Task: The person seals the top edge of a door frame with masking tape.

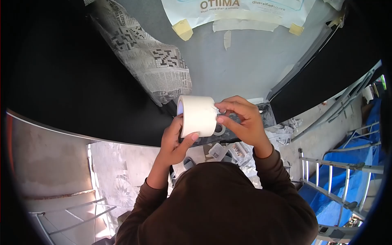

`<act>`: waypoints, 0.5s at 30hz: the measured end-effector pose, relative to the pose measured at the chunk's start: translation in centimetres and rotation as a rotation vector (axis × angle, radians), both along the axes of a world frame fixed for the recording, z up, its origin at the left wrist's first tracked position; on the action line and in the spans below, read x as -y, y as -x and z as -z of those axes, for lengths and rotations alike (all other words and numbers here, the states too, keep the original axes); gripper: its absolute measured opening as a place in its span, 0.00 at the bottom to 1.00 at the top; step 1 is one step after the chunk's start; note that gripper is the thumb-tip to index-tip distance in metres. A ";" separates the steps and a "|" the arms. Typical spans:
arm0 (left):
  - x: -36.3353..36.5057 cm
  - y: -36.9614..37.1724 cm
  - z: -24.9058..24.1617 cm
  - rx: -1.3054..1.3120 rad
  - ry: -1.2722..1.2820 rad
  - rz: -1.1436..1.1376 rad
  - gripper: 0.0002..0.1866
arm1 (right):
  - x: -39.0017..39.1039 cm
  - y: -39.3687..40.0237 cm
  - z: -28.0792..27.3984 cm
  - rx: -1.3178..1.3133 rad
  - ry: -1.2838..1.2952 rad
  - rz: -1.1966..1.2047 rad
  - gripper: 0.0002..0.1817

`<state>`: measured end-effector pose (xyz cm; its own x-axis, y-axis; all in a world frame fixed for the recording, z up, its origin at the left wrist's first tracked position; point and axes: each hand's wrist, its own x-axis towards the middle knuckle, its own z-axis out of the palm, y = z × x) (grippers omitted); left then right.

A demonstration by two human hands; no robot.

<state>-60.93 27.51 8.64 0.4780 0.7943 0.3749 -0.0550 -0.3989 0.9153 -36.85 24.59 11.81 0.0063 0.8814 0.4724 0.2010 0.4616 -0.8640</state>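
Note:
A wide roll of cream masking tape [199,116] is held up in front of me, its hollow core facing left. My left hand [174,141] grips it, thumb on the outer face and fingers at the core side. On the roll's right edge, my right hand [245,122] pinches a small crumpled bit of the tape with thumb and forefinger. Beyond the roll is a grey glass panel [232,69], with newspaper [141,53] along its left side. A smaller ring-shaped roll [219,130] shows partly behind the tape.
Black panels [81,81] flank the glass. A white printed sheet [241,10] is taped above. Crumpled paper [281,136] lies below on the floor. A metal ladder [330,175] and blue tarp [322,204] stand at right; metal frame bars [73,218] are at lower left.

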 end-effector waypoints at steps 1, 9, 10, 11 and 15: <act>-0.1 0.5 0.5 0.005 0.043 0.005 0.13 | 0.0 0.2 0.2 0.096 -0.010 -0.012 0.14; -1.0 3.4 3.4 -0.238 -0.032 -0.008 0.13 | -0.3 1.9 3.9 0.398 -0.124 0.011 0.12; -1.1 3.1 3.9 -0.188 -0.096 -0.025 0.13 | -0.3 2.1 4.3 0.470 -0.192 0.047 0.10; -1.1 3.1 4.0 -0.189 -0.083 -0.020 0.13 | -0.1 2.4 4.4 0.542 -0.253 0.081 0.08; -0.7 2.5 3.3 -0.191 0.007 -0.007 0.12 | 0.0 2.7 4.5 0.678 -0.236 0.145 0.09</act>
